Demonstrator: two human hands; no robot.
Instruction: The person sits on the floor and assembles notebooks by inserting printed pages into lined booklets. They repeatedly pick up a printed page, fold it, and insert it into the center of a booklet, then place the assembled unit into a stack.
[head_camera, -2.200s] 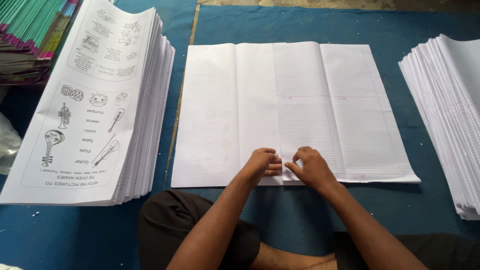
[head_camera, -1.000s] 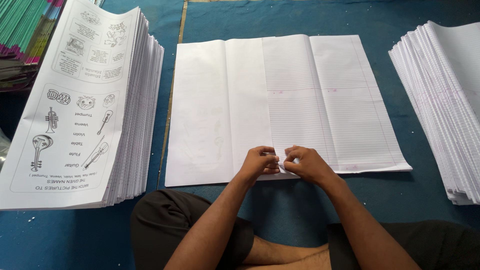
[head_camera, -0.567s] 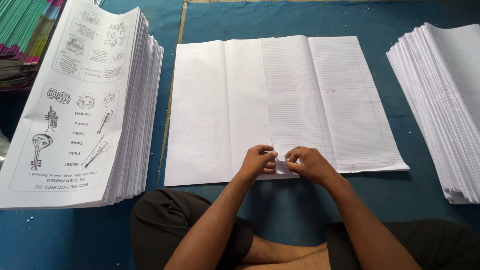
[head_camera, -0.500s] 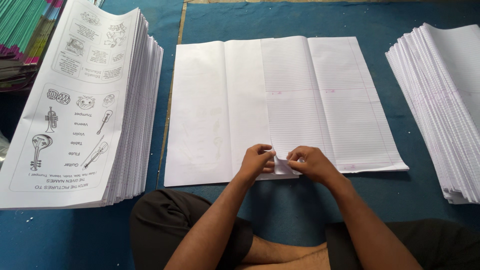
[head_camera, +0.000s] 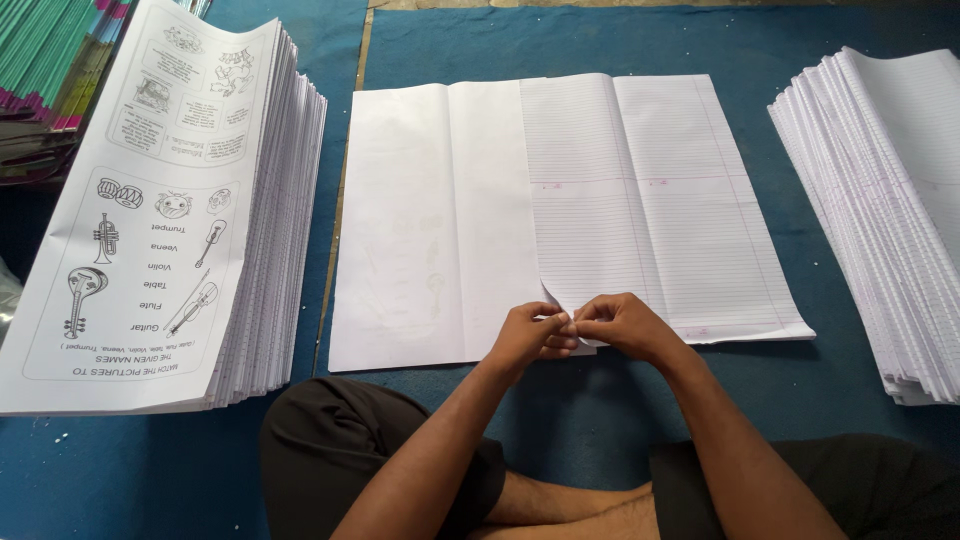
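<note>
At the left of the frame sits the tall stack of printed covers (head_camera: 150, 210), and in the middle the wide ruled sheets (head_camera: 570, 215) lie flat on the blue mat (head_camera: 600, 420), their centre fold running from the lower middle up toward the top of the frame. Left hand (head_camera: 530, 335) and right hand (head_camera: 620, 328) meet at the near end of that fold, both about equally close, fingers pinching the bottom edge, which looks slightly lifted. At the right edge waits the stack of plain ruled paper (head_camera: 880, 200), untouched.
</note>
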